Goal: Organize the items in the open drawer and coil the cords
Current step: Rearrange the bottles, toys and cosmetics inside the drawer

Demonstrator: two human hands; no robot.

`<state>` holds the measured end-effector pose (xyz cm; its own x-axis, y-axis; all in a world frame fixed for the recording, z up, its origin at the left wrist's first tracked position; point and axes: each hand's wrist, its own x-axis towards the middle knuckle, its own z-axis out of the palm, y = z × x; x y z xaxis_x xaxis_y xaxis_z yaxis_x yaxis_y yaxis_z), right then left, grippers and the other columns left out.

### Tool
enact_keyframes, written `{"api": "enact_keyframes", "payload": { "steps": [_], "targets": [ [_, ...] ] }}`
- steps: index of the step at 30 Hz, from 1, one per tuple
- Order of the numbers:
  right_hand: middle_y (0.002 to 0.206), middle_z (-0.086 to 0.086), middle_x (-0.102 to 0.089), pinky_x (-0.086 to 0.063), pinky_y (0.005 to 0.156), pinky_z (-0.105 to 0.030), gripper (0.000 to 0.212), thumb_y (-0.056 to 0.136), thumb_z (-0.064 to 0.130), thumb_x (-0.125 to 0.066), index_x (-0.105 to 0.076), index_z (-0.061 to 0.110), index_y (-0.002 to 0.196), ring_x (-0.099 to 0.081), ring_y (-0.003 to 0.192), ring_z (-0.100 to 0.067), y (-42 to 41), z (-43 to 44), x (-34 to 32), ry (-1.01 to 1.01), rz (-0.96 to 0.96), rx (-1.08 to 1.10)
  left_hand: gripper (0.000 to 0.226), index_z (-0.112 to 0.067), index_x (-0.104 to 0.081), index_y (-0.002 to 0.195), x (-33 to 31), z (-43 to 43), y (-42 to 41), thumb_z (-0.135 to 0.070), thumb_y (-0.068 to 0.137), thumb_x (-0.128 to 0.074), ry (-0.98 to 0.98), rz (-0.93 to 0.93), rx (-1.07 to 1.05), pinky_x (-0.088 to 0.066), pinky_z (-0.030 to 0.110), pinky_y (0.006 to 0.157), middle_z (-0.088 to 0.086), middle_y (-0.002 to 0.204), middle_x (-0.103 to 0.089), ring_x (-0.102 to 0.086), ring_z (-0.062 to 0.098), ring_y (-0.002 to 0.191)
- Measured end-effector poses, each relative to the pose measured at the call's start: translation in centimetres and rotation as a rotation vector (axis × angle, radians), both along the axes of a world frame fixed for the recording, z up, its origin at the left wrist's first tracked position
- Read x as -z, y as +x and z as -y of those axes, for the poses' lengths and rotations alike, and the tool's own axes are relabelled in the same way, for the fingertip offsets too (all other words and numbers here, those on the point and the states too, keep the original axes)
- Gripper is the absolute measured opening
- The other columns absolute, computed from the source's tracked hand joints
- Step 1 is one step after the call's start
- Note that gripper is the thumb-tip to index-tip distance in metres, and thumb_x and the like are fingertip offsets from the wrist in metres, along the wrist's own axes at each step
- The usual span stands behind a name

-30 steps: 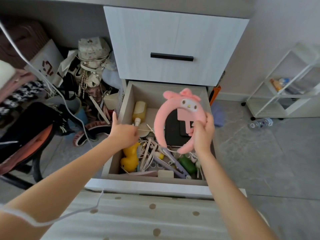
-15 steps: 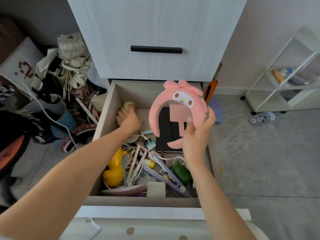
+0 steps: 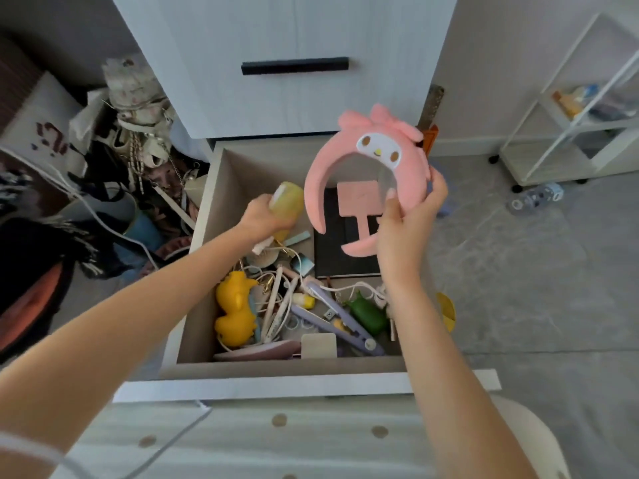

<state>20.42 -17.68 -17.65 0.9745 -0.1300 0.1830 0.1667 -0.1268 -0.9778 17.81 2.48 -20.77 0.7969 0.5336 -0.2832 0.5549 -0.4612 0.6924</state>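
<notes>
The open drawer [image 3: 204,216] lies below me, cluttered. My left hand [image 3: 259,217] grips a yellow bottle [image 3: 286,207] lifted at the drawer's back left. My right hand [image 3: 408,216] holds a pink plush headband [image 3: 377,150] with a white face, raised above the drawer's right side, with a pink tag [image 3: 359,202] hanging from it. Under the headband lies a black case [image 3: 342,247]. Toward the front sit a yellow duck toy [image 3: 235,309], tangled white cords [image 3: 280,305], a purple hair tool [image 3: 340,323] and a green toy [image 3: 366,314].
A closed drawer with a black handle [image 3: 295,65] is above the open one. Piled bags and clothes [image 3: 138,133] crowd the floor on the left. A white rack [image 3: 570,126] stands at right, with a plastic bottle [image 3: 536,197] on the grey floor. A dotted cloth [image 3: 276,440] lies nearest me.
My left hand reached to the drawer's back left, took hold of the yellow bottle and lifted it. My right hand kept the pink headband raised. My view moved closer over the drawer.
</notes>
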Motion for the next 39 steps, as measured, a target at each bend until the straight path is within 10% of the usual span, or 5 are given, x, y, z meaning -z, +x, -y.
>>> {"api": "enact_keyframes", "payload": {
  "steps": [10, 15, 21, 27, 39],
  "targets": [
    [0.116, -0.008, -0.057, -0.055, 0.077, -0.049, 0.045, 0.083, 0.010, -0.056, -0.039, 0.014, 0.125, -0.062, 0.099, -0.025, -1.2, 1.6, -1.1, 0.134, 0.025, 0.096, 0.064, -0.011, -0.049, 0.129, 0.8, 9.4, -3.9, -0.022, 0.073, -0.078, -0.090, -0.217, 0.708, -0.042, 0.023, 0.081, 0.001, 0.114, -0.054, -0.051, 0.015, 0.100],
    [0.108, 0.002, -0.056, -0.055, 0.075, -0.046, 0.034, 0.089, 0.008, -0.055, -0.043, 0.005, 0.120, -0.060, 0.095, -0.010, -1.8, 1.1, -1.6, 0.160, 0.091, 0.119, 0.046, -0.011, -0.051, 0.128, 1.1, 5.3, -3.2, -0.038, 0.090, -0.057, -0.101, -0.069, 0.399, -0.047, 0.033, 0.093, 0.008, 0.126, -0.058, -0.057, 0.020, 0.108],
    [0.114, -0.011, -0.054, -0.043, 0.083, -0.012, 0.037, 0.090, 0.011, -0.058, -0.049, 0.003, 0.125, -0.054, 0.103, -0.012, -1.5, 0.8, -1.8, 0.078, 0.136, 0.076, 0.093, -0.014, -0.027, 0.146, 3.0, 2.0, -1.7, -0.073, 0.077, -0.048, 0.141, -0.361, 0.282, -0.031, 0.049, 0.109, 0.015, 0.151, -0.024, -0.030, 0.035, 0.136],
    [0.120, -0.009, -0.055, -0.049, 0.093, -0.039, 0.039, 0.090, 0.016, -0.056, -0.048, 0.008, 0.128, -0.055, 0.110, -0.018, -0.9, 0.9, -1.2, 0.137, 0.072, 0.133, 0.113, -0.025, -0.021, 0.148, 3.6, 1.5, -1.9, -0.090, 0.057, -0.040, 0.162, -0.552, 0.499, -0.009, 0.054, 0.113, 0.009, 0.156, -0.014, -0.002, 0.036, 0.142],
    [0.117, -0.005, -0.060, -0.051, 0.088, -0.025, 0.039, 0.088, 0.011, -0.060, -0.052, 0.011, 0.126, -0.059, 0.106, -0.014, -0.7, 1.0, -0.6, 0.053, 0.038, 0.033, 0.102, -0.020, -0.032, 0.141, 1.1, 3.4, -3.6, -0.089, 0.066, -0.036, 0.322, -0.586, 0.630, -0.039, 0.044, 0.101, 0.008, 0.143, -0.043, -0.043, 0.032, 0.127]
  ]
}}
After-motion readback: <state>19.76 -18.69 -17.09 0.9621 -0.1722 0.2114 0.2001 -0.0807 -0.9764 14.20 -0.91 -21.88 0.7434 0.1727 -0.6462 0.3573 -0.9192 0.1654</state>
